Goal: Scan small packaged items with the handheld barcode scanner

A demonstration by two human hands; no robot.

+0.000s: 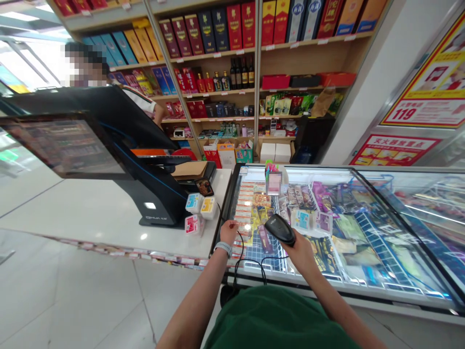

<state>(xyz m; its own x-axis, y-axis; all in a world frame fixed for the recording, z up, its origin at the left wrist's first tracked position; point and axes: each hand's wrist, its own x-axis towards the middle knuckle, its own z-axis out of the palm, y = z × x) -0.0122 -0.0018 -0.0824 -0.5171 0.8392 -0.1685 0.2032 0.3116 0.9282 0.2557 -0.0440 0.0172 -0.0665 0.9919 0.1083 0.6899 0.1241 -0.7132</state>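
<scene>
My right hand (300, 249) grips a black handheld barcode scanner (279, 229) above the glass top of a chest freezer (348, 278). A thin black cable (236, 264) hangs in loops between my hands. Closed at the fingertips, my left hand (228, 231) is at the freezer's left edge, where the cable appears to pass through it. Left of that hand, on the white counter, stand small clear tubs with a blue label (194, 202), a yellow label (208, 207) and a pink label (192, 225). Beyond the scanner, another blue-labelled tub (302, 220) and a purple-labelled tub (322, 223) rest on the glass.
A black checkout terminal (160, 194) stands on the white counter (90, 213). Behind it is another person (138, 99). Shelves (214, 58) of boxes and bottles line the back. A small display with colourful items (271, 167) stands at the freezer's far edge.
</scene>
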